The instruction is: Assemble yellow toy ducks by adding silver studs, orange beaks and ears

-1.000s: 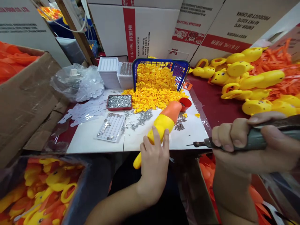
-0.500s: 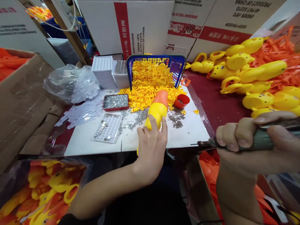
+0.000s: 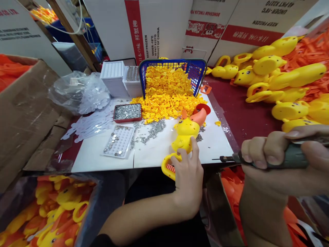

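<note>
A yellow plastic toy duck (image 3: 186, 132) with an orange beak and a ring handle lies on the white work surface. My left hand (image 3: 189, 178) grips its lower body near the handle, fingers bent over it. At the right, my right hand (image 3: 272, 154) is wrapped round a green electric screwdriver (image 3: 288, 156), whose thin bit points left, apart from the duck. Behind the duck's beak stands a red cup (image 3: 204, 109), partly hidden. Small yellow plastic pieces (image 3: 164, 106) spill from a blue basket (image 3: 199, 77) beyond the duck.
A red tray (image 3: 128, 113) of small metal parts and a white tray (image 3: 118, 141) with button cells lie left. More yellow toys (image 3: 290, 77) fill the right side. Boxes of toys flank my lap. Loose screws (image 3: 154, 130) lie scattered.
My left hand has shifted right and turned the toy duck over, so its face, spotted front and handle now show. The right hand keeps hold of the screwdriver, nearly unmoved.
</note>
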